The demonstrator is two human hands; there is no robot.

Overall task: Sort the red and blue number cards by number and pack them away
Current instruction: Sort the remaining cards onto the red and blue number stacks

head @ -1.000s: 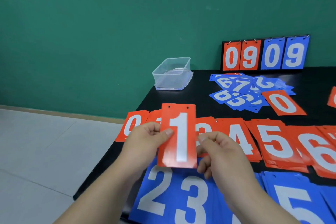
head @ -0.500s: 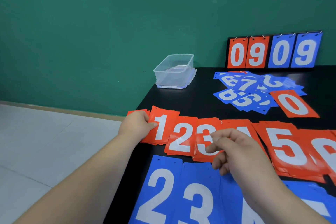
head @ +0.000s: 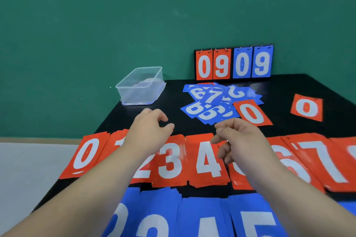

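Note:
Red number cards lie in a row across the black table (head: 173, 90), from a red 0 pile (head: 86, 153) at the left through 3 (head: 170, 159) and 4 (head: 207, 159) to 7 (head: 325, 161). Blue sorted piles (head: 202, 217) fill the near edge. A loose heap of blue cards (head: 213, 102) lies further back, with a red 0 card (head: 252, 113) beside it and another red 0 card (head: 306, 107) at the right. My left hand (head: 152, 131) and my right hand (head: 238, 138) hover above the red row, fingers loosely curled, holding nothing.
A clear plastic box (head: 141, 86) stands at the table's back left corner. A scoreboard stand (head: 234, 63) showing 09 09 leans against the green wall. The table's left edge drops to a pale tiled floor (head: 28, 169).
The red 1 card went from both hands down onto its pile in the row. My left hand let go of it, and both hands have lifted forward, holding nothing.

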